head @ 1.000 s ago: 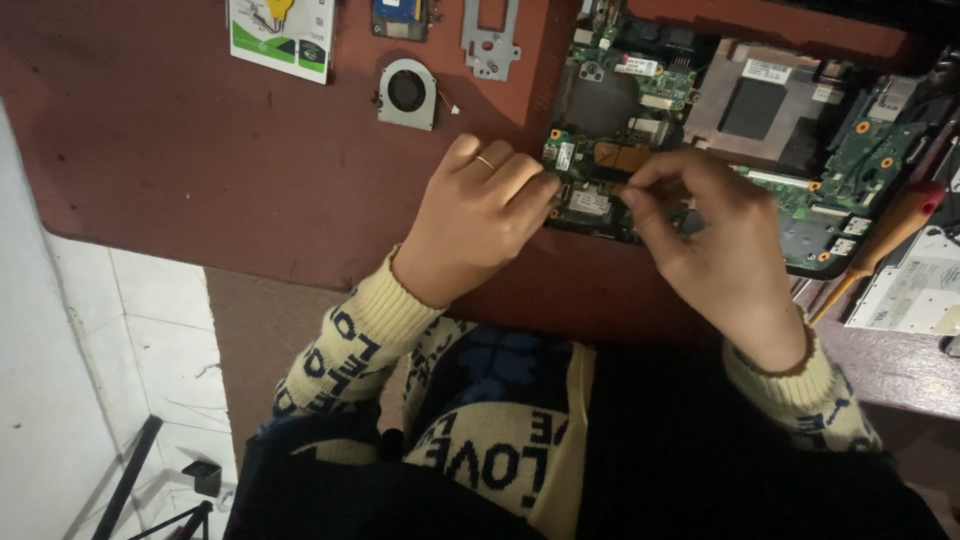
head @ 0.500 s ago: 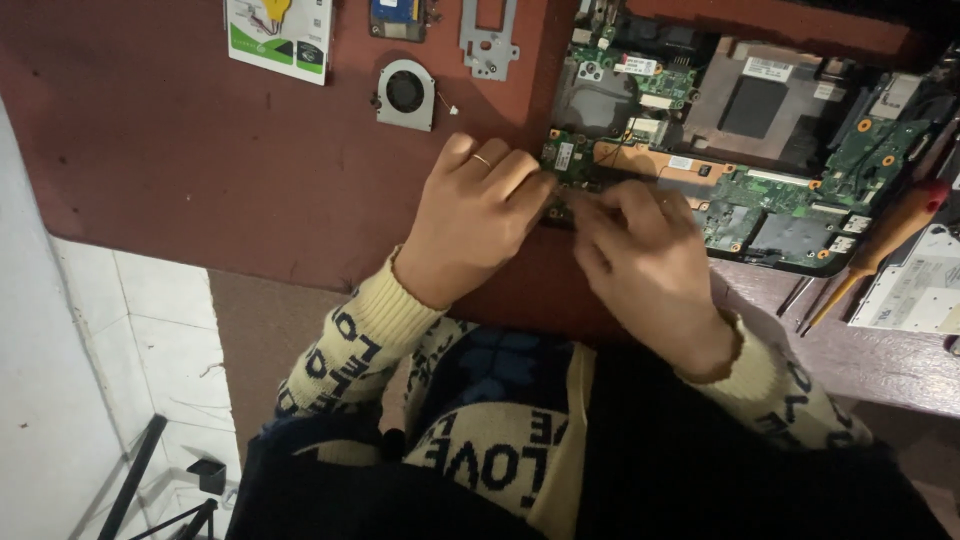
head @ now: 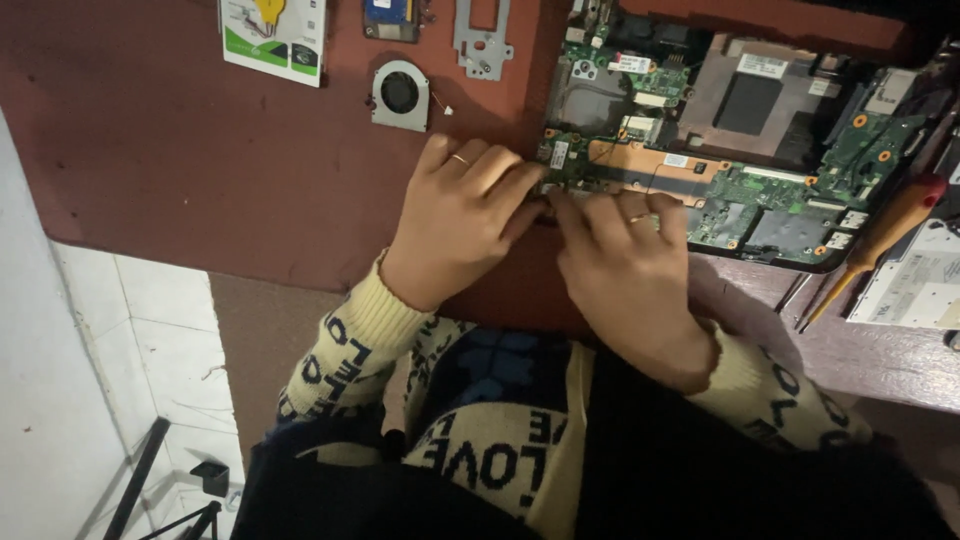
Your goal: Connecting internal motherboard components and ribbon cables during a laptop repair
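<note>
Where the two hands meet at the near left corner of the opened laptop's green circuit board (head: 760, 190), fingertips pressed close together on its edge, whatever lies pinched under them too small and too hidden to tell. Left hand (head: 462, 218) curled, knuckles up, a thin ring on one finger, fingers bunched narrow against the board's corner. Right hand (head: 625, 265) likewise curled, also ringed, fingertips touching those of the left; cannot tell whether either grips anything. Board flat in a dark, shallow case on the matte reddish-brown surface (head: 200, 170), crowded with small metal connectors, orange-ringed screw holes, a copper-coloured strip and a dull grey rectangular plate. Beyond the left hand, well apart, a small square fan (head: 400, 95) with a round black rotor in a grey metal housing. Further back, a flat grey metal bracket (head: 482, 38) with cut-outs, a little blue-topped component (head: 392, 18), and a white drive with a green and yellow label (head: 275, 35). At the right, a screwdriver (head: 880, 240) with a glossy red and orange handle, lying tilted just beside the case, and next to it a flat silvery drive (head: 915, 285). Cuffs knitted, cream with dark lettering.
</note>
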